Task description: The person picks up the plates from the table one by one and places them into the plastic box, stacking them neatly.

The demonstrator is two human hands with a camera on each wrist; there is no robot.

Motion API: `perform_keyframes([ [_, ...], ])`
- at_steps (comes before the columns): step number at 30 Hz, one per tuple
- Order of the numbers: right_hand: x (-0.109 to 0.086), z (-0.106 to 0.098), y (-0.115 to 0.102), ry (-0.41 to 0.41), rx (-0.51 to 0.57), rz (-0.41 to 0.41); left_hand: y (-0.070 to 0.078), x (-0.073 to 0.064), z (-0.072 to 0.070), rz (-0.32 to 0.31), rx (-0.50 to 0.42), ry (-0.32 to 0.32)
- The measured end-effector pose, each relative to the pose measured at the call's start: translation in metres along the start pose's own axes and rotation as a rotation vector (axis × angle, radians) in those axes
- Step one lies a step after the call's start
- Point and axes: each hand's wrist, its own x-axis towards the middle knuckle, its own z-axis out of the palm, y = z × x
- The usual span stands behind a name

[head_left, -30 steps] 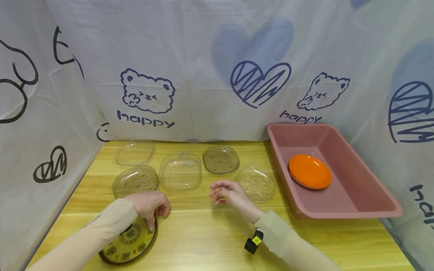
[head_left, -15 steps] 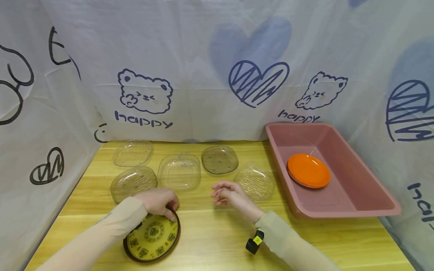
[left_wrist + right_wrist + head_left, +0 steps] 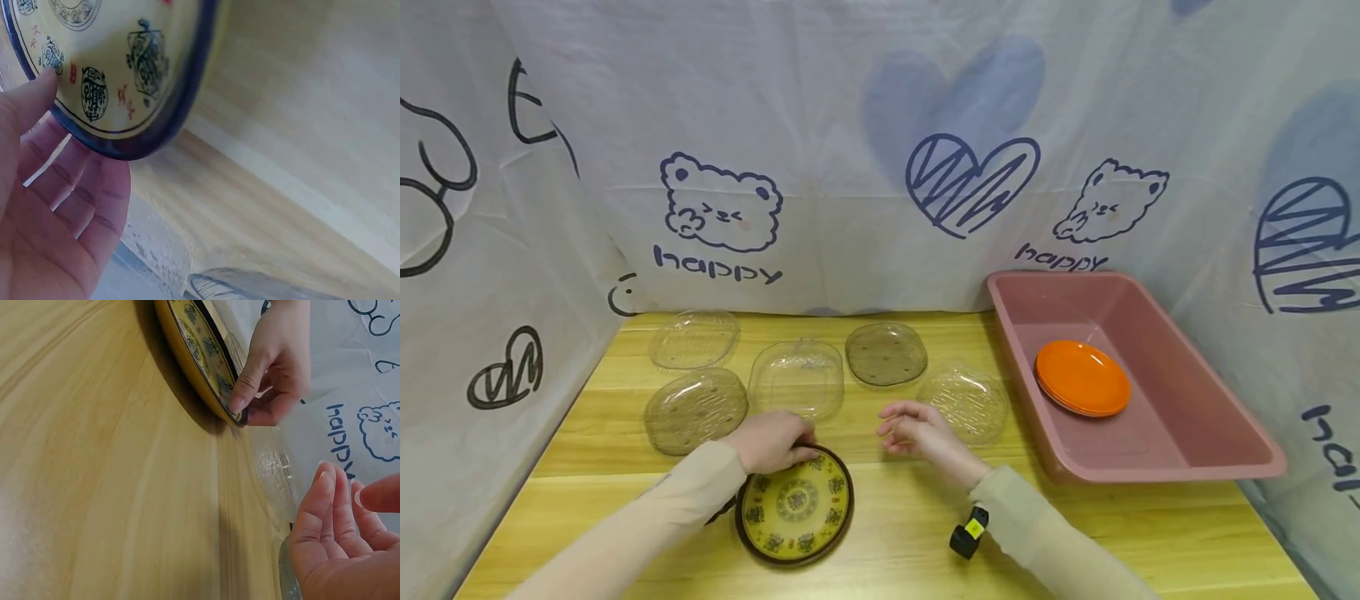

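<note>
My left hand [image 3: 772, 442] pinches the far rim of a round yellow patterned plate [image 3: 796, 504] with a dark edge. In the left wrist view, the thumb lies on the top of the plate [image 3: 119, 69] and the fingers go under its rim. Seen from the right wrist, the plate [image 3: 203, 353] is tilted, with a dark shadow on the wood below it. My right hand [image 3: 928, 437] holds nothing, its fingers loosely bent, to the right of the plate and just in front of a clear ribbed dish [image 3: 966, 404].
A pink tub [image 3: 1217, 400] at the right holds stacked orange plates [image 3: 1082, 379]. Behind my hands are a smoky dish [image 3: 696, 410], a clear squarish dish [image 3: 797, 381], a clear oval dish [image 3: 694, 340] and another smoky dish [image 3: 886, 354]. A printed cloth [image 3: 850, 250] hangs behind the wooden table [image 3: 895, 533].
The left hand has carried the yellow plate rightwards from the table's left side towards the middle. My right hand has shifted only slightly right. The dishes and tub stay where they were.
</note>
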Motion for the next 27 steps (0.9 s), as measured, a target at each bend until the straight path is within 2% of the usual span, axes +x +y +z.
perform_keyframes([
  [6, 0.0006, 0.0012, 0.0034, -0.001, -0.011, 0.022, 0.0028, -0.0023, 0.0019, -0.026, -0.076, -0.004],
  [18, 0.0014, 0.0065, 0.0054, -0.014, 0.076, 0.051, 0.0032, -0.0092, 0.0028, -0.094, -0.398, -0.034],
  [23, 0.0024, 0.0061, 0.0069, -0.013, 0.086, 0.059, 0.0013, -0.0083, 0.0059, -0.146, -0.488, -0.049],
  [27, 0.0036, 0.0053, 0.0081, -0.001, 0.095, 0.064, -0.0027, -0.0055, 0.0103, -0.163, -0.552, -0.054],
])
